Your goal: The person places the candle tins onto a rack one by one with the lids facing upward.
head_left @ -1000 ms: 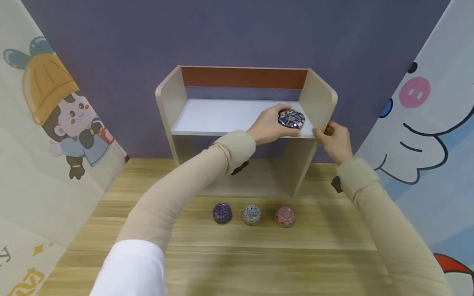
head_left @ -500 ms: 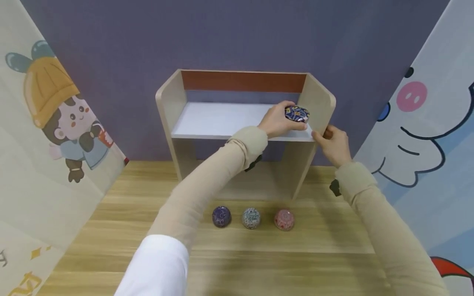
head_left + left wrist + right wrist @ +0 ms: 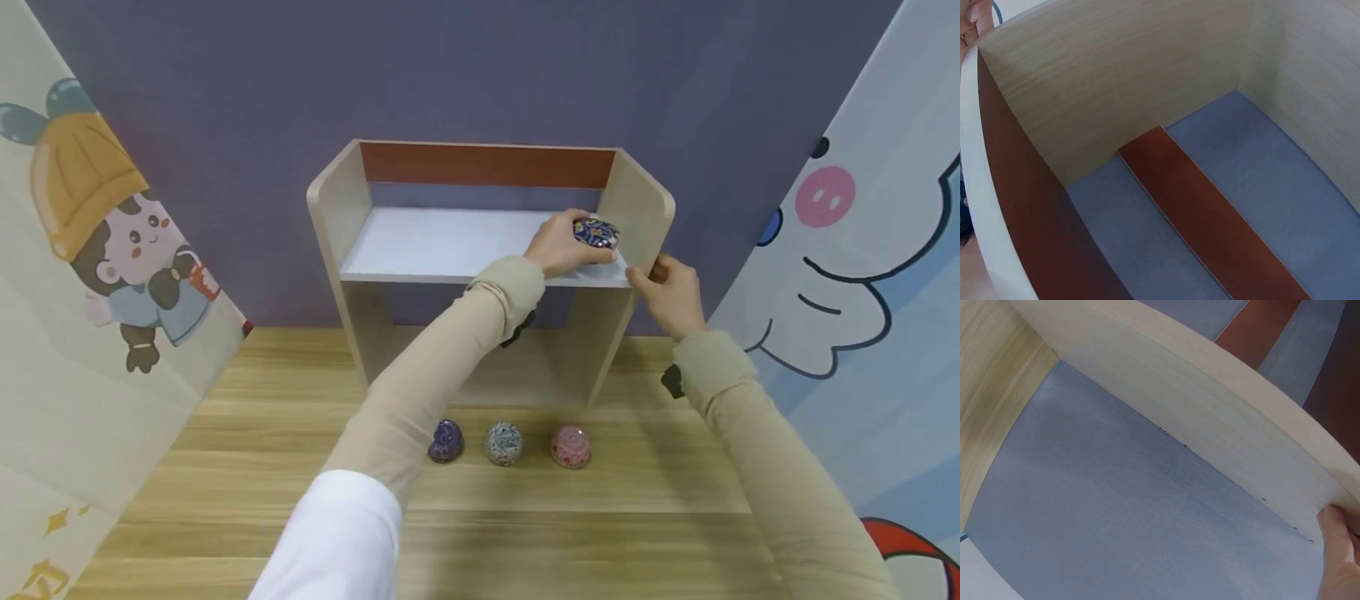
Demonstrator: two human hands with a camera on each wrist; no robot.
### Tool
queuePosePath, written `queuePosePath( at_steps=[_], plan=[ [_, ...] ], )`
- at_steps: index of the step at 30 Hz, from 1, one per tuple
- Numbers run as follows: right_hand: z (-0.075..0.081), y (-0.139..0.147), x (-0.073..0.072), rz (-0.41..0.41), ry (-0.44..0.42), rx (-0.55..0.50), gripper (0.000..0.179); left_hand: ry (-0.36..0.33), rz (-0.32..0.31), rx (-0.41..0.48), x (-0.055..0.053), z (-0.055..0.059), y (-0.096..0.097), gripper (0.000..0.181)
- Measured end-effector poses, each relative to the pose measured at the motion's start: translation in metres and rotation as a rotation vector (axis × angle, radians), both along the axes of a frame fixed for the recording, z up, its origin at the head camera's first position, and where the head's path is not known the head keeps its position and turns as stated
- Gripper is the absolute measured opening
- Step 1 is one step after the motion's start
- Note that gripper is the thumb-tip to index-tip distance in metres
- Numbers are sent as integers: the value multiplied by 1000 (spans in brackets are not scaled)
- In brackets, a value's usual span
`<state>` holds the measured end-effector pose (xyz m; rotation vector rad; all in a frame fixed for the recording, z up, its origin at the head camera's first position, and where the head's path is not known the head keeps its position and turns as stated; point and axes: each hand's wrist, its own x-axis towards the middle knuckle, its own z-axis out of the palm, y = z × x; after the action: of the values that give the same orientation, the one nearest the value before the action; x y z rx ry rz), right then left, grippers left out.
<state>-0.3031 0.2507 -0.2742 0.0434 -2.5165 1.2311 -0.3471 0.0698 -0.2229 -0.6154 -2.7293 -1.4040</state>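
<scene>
My left hand (image 3: 561,244) grips a round tin (image 3: 596,232) with a dark blue floral lid, thumb in front and fingers behind. The tin is at the right end of the white upper board of a small wooden shelf (image 3: 431,242), close to the side panel. In the left wrist view only a sliver of the tin (image 3: 964,212) shows at the left edge. My right hand (image 3: 672,293) pinches the front edge of the shelf's right side panel, thumb at the front. The right wrist view shows its fingers (image 3: 1337,540) against the panel's outer face.
On the wooden table (image 3: 585,550) in front of the shelf stand a purple tin (image 3: 447,441), a white-and-green patterned tin (image 3: 503,443) and a pink tin (image 3: 572,447) in a row. Behind the shelf rises a blue-grey wall (image 3: 480,67); cartoon-printed panels flank both sides.
My left hand has carried the blue floral tin a little to the right along the upper board, nearer the side panel. The right hand keeps its hold on the panel.
</scene>
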Motion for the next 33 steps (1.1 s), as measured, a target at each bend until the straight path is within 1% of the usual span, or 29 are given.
queuePosePath(
  at_steps=[7,13,17,23,28,33],
  plan=[
    [2,1,0,10,0,-12,56,-22,-13,17,-2,-3,5,80],
    [0,0,-2,22,3,-21,56,-17,-31,20,-3,-6,7,81],
    [-2,0,-3,23,12,-19,57,-17,-34,0,-4,-9,7,83],
    [-3,1,-3,18,10,-26,57,-7,-21,-29,-4,-11,9,81],
    [-4,1,-2,28,4,-42,58,7,-3,-85,-5,-12,9,80],
    [-3,1,-2,11,17,-21,56,3,-1,-111,-6,-12,10,81]
  ],
)
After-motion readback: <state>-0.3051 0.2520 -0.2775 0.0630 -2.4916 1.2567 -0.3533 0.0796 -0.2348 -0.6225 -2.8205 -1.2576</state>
